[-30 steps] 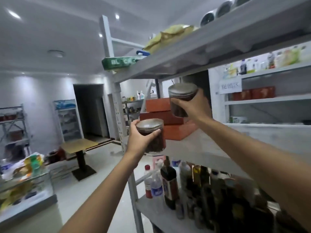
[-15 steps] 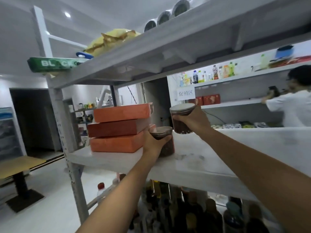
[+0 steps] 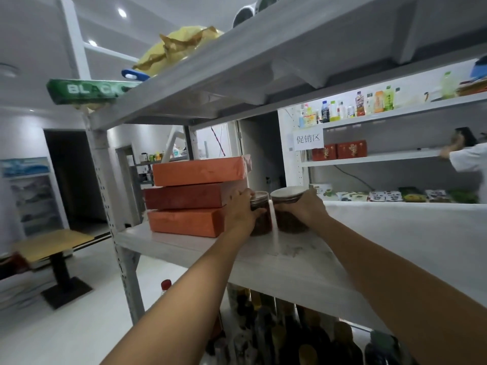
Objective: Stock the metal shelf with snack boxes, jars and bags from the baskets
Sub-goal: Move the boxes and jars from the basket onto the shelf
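Both jars sit lower than 0.5 s ago. You had the R jar (image 3: 288,222) up in the air. Now it and the L jar (image 3: 263,222) look set down on the mid board of the metal shelf (image 3: 303,262), side by side w/ a thin gap btwn them.

The shelf is grey-white and fills most of the view, w/ its upper board overhead. A stack of 3 orange boxes (image 3: 195,196) sits on the mid board, just L of the L jar. Dark bottles (image 3: 290,333) crowd the level below. Far R, another person in a white sleeve (image 3: 469,159) reaches to a wall shelf. On the upper board a yellow bag (image 3: 179,48) and a green box (image 3: 87,92) marked BLACK poke over the edge.

The jars are clear, w/ dark contents and silvery lids. Your L hand (image 3: 241,212) wraps the L jar from the L, thumb across its front under the lid. Can't tell if the back of that hand touches the boxes. Your R hand (image 3: 305,209) wraps the R jar from the R, fingers curled round its wall.
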